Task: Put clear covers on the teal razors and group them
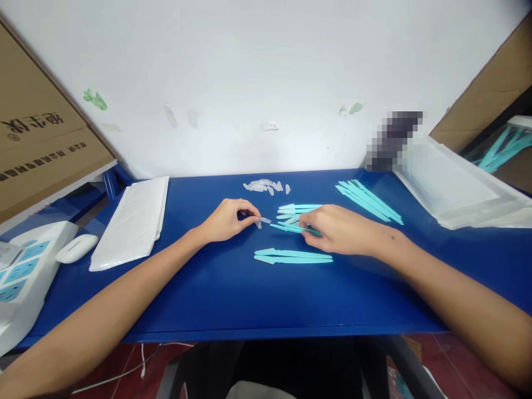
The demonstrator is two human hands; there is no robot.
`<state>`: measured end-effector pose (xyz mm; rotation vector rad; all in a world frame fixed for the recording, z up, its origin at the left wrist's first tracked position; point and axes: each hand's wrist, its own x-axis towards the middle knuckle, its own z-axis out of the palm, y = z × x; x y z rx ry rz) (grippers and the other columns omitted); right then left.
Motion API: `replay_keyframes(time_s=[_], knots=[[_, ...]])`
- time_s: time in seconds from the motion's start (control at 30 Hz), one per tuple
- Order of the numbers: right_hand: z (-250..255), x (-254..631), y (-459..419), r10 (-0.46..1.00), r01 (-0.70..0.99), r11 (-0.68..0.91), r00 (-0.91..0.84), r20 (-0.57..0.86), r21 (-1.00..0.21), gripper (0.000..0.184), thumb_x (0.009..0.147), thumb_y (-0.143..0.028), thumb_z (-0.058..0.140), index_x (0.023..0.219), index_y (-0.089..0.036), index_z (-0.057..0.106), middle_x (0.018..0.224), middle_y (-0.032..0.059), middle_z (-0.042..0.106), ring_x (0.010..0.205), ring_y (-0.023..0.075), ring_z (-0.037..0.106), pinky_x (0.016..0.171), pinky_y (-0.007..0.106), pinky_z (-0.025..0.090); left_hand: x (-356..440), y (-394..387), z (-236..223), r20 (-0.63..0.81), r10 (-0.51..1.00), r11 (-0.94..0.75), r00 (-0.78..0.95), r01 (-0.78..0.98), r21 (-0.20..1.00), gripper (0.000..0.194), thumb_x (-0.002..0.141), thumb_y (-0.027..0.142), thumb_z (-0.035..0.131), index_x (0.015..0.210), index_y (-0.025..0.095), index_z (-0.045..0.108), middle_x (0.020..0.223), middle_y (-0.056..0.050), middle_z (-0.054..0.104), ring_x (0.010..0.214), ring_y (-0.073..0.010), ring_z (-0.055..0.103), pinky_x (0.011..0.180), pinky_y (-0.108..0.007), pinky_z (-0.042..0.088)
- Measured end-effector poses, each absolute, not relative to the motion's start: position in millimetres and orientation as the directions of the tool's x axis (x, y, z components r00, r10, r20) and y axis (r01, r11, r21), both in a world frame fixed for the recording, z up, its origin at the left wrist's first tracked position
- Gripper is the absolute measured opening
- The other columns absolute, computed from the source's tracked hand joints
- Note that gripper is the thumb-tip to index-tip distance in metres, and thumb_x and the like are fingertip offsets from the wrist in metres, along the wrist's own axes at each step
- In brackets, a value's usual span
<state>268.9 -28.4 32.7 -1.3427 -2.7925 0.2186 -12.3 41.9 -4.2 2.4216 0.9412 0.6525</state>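
Your left hand pinched a small translucent piece above the blue bench, while your right hand gripped turquoise sticks.

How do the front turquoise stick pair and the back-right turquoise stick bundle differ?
The front pair is just two sticks; the back-right bundle has more. The front pair lies nearly parallel to the front edge of the blue table, while the back-right bundle slants. Both are slim, turquoise and lying on the table.

Blue table — plain, turquoise sticks, white wall — green-marked
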Motion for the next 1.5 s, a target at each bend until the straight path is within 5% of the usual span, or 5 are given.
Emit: replay_keyframes(time_s=[0.2, 0.63, 0.9, 1.07, 1.5], knots=[[35, 272, -25, 0.76, 0.745, 0.646, -0.609, 0.227, -0.166, 0.025, 0.101, -0.033, 0.039, 0.099, -0.017, 0.059, 0.097, 0.0099, 0.064, 0.08, 0.02, 0.058, 0.071, 0.031, 0.038, -18, 47, -1, 0.287, 0.758, -0.592, 0.585, 0.434, 0.68, 0.029, 0.091, 0.046, 0.065, 0.088, 0.019, 0.076, 0.103, -0.007, 0.075, 0.089, -0.0189, 0.068, 0.079, -0.029, 0.052], [21, 274, -20, 0.817, 0.747, 0.576, -0.517, 0.255, -0.331, 0.037, 0.107, -0.035, 0.026, 0.125, -0.015, 0.051, 0.104, 0.0117, 0.066, 0.08, 0.0215, 0.059, 0.072, 0.034, 0.042, -30, 46, 11, 0.112, 0.802, -0.445, 0.586, 0.463, 0.767, 0.041, 0.09, 0.045, 0.068, 0.117, 0.014, 0.071, 0.078, -0.005, 0.072, 0.056, -0.0123, 0.062, 0.054, -0.024, 0.05], [18, 271, -18, 0.83, 0.766, 0.558, -0.512, 0.221, -0.319, 0.038, 0.106, -0.034, 0.028, 0.126, -0.015, 0.054, 0.105, 0.0125, 0.069, 0.087, 0.0241, 0.063, 0.076, 0.037, 0.045, -37, 50, 13, 0.112, 0.663, -0.634, 0.74, 0.475, 0.611, 0.026, 0.091, 0.044, 0.065, 0.096, 0.023, 0.08, 0.114, -0.009, 0.07, 0.084, -0.018, 0.066, 0.066, -0.028, 0.052], [16, 271, -17, 0.825, 0.765, 0.565, -0.52, 0.222, -0.308, 0.038, 0.106, -0.034, 0.028, 0.124, -0.016, 0.056, 0.113, 0.013, 0.069, 0.095, 0.0257, 0.064, 0.079, 0.037, 0.046, -34, 46, 11, 0.143, 0.599, -0.72, 0.788, 0.452, 0.526, 0.018, 0.093, 0.038, 0.064, 0.095, 0.025, 0.076, 0.147, -0.006, 0.057, 0.13, -0.0283, 0.055, 0.103, -0.047, 0.047], [19, 271, -18, 0.815, 0.781, 0.579, -0.562, 0.143, -0.233, 0.037, 0.106, -0.038, 0.032, 0.117, -0.02, 0.062, 0.11, 0.0106, 0.071, 0.097, 0.0249, 0.066, 0.079, 0.034, 0.044, -28, 44, 9, 0.224, 0.613, -0.737, 0.758, 0.445, 0.509, 0.017, 0.091, 0.036, 0.068, 0.097, 0.025, 0.08, 0.104, -0.005, 0.079, 0.099, -0.0219, 0.073, 0.089, -0.035, 0.057]])
